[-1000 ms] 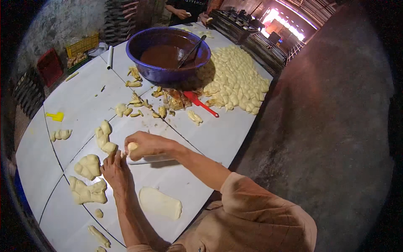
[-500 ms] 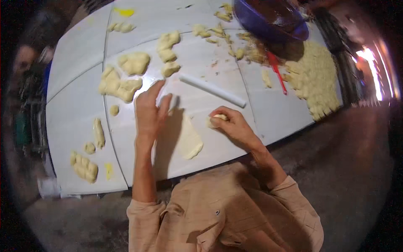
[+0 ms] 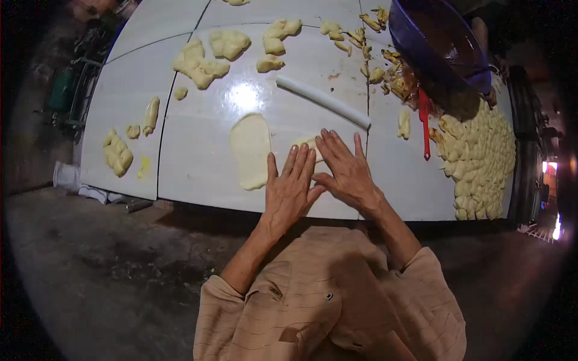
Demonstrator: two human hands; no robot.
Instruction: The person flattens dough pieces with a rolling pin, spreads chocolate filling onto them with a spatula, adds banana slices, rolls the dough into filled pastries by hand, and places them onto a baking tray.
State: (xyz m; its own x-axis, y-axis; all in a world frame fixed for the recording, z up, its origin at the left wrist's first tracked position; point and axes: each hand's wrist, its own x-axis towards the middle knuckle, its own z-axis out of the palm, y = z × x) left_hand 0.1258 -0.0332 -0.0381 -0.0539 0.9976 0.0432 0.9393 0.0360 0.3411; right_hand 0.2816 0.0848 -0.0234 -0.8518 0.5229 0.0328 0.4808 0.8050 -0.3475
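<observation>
Two hands, both palm down on one pale dough piece [image 3: 309,143] at the near side of the counter [image 3: 198,165]: left hand [image 3: 289,186] flat, fingers straight, thumb out; right hand [image 3: 348,174] flat, fingers slightly parted (dough mostly covered, full outline can't be told). One flattened dough sheet [image 3: 250,150] lies just beside the left hand, one white rolling pin [image 3: 323,102] lies beyond the hands, and two small dough balls [image 3: 180,93] sit farther left. Right side has one red-handled tool [image 3: 425,123], one purple basin [image 3: 415,43] and one mass of shaped dough pieces [image 3: 478,165], too packed to count.
</observation>
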